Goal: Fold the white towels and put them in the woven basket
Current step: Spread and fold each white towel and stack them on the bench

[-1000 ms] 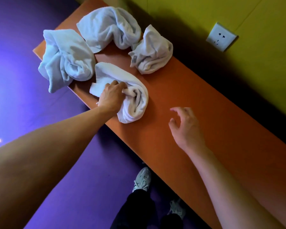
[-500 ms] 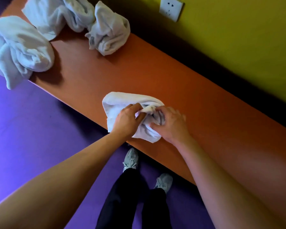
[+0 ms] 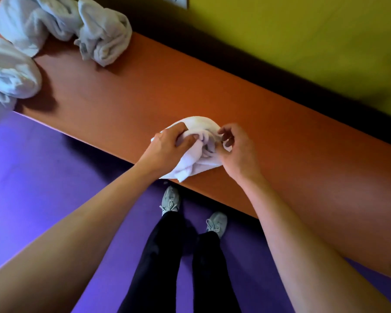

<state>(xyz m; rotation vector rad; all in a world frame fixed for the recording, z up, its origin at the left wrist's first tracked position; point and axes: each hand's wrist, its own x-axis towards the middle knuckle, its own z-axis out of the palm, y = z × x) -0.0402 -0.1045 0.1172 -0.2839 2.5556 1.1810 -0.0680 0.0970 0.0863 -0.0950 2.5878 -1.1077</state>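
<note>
Towel [image 3: 191, 163], bunched at the desk's [image 3: 122, 98] near edge, was pinched by the left hand [image 3: 167, 146] and right hand [image 3: 237, 150], fingers clamped on its folds. Unfolding seemed underway; spreading it flat likely came next.

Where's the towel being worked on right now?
Head view, centre: the bunched towel lies at the orange table's near edge, gripped by the left hand and right hand.

It looks like an indoor room, though what kind is hard to tell. A long orange bench [image 3: 246, 105] runs along a yellow-green wall [image 3: 303, 41] carrying a white socket [image 3: 175, 0] at the far left, above a purple floor [image 3: 43, 177].
</note>
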